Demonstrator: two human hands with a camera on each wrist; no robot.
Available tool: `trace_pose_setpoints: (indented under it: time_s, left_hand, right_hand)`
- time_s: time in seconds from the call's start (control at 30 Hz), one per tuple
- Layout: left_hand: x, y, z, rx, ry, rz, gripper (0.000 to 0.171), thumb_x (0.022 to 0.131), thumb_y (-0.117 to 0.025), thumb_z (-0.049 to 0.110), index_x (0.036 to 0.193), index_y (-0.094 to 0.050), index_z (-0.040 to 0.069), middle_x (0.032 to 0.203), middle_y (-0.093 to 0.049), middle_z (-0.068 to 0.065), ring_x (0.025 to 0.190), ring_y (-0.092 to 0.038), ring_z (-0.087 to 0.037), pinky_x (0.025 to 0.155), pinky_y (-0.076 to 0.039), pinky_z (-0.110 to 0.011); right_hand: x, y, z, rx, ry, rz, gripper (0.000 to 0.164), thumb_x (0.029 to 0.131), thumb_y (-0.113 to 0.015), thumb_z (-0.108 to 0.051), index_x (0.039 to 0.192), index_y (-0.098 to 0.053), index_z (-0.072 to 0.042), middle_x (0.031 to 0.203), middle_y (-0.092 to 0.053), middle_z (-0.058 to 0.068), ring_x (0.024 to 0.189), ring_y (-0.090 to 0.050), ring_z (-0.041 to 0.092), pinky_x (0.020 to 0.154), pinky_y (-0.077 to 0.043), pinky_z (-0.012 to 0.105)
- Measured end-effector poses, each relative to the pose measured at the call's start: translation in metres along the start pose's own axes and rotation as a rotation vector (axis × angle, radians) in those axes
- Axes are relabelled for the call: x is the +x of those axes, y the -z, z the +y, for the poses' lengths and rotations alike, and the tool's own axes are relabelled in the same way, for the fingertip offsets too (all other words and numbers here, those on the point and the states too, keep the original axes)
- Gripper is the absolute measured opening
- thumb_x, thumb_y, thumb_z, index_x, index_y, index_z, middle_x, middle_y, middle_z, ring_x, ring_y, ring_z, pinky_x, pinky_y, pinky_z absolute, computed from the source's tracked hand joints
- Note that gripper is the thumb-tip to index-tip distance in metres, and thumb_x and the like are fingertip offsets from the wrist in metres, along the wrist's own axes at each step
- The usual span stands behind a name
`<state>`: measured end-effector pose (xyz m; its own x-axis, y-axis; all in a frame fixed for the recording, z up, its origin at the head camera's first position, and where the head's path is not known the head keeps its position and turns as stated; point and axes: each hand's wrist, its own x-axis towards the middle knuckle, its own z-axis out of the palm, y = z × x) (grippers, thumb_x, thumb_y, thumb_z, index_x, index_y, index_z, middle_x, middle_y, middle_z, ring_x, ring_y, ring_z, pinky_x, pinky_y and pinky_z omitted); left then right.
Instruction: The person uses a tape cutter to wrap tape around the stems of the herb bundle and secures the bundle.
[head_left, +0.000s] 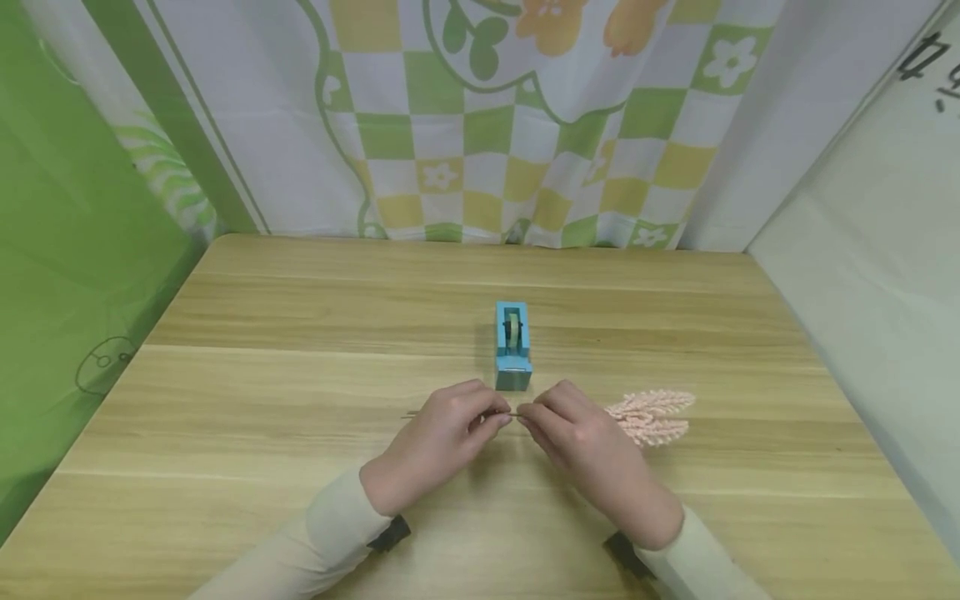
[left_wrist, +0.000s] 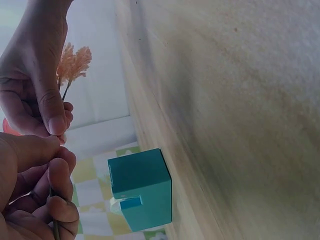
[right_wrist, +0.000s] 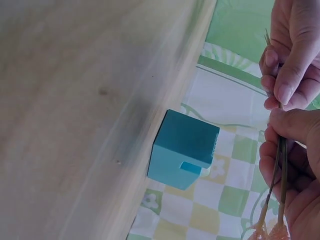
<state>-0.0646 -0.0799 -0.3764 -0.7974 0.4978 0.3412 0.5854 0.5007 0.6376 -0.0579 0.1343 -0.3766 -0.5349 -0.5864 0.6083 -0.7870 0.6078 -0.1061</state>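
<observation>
Table: before me is one wide, light-brown wooden table (head_left: 300, 317); its grain runs from side to side, with some small dark spots.
Far-left corner: it is rounded.
On the wood: a blue, box-shaped tape dispenser (head_left: 513, 375) stands upright around the middle, its narrow end toward the near side.
Inside the dispenser: a pale roll of tape (head_left: 513, 331).

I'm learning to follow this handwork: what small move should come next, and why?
Perhaps the left hand could let go and reach for the blue, boxy tape dispenser: the right hand also pinches the thin brown stems of the pale-pink, fluffy sprigs, and the dispenser stands just beyond both hands.
</observation>
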Motion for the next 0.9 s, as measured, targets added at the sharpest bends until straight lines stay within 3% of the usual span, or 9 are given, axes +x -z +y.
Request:
trace_pose_setpoints:
  time_s: [0.33,0.63,0.9]
  left_hand:
    - [0.002,0.001,0.002,0.034,-0.018,-0.036,0.012,0.101,-0.067,0.008,0.103,-0.077,0.002,0.088,-0.070,-0.003,0.075,-0.055,-0.007,0.068,-0.052,-0.017]
    - [0.001,0.001,0.002,0.017,-0.009,-0.042,0.010,0.101,-0.068,0.008,0.102,-0.077,0.003,0.092,-0.070,-0.003,0.078,-0.056,-0.007,0.070,-0.053,-0.018]
    - [0.000,-0.001,0.002,0.010,0.008,-0.053,0.007,0.099,-0.070,0.006,0.101,-0.077,0.004,0.090,-0.069,-0.002,0.077,-0.054,-0.006,0.068,-0.051,-0.016]
  right_hand:
    - [-0.002,-0.001,0.000,-0.086,0.009,0.009,0.014,0.083,-0.084,-0.003,0.094,-0.077,-0.007,0.089,-0.076,0.001,0.081,-0.067,0.014,0.074,-0.060,0.026]
    - [-0.001,0.004,-0.006,-0.136,-0.054,-0.002,0.013,0.085,-0.084,-0.012,0.094,-0.075,-0.007,0.086,-0.075,0.001,0.077,-0.072,0.016,0.070,-0.061,0.031]
    - [0.002,0.013,-0.013,-0.168,-0.122,-0.088,0.015,0.084,-0.087,-0.012,0.092,-0.075,-0.006,0.084,-0.072,0.000,0.073,-0.068,0.013,0.066,-0.059,0.028]
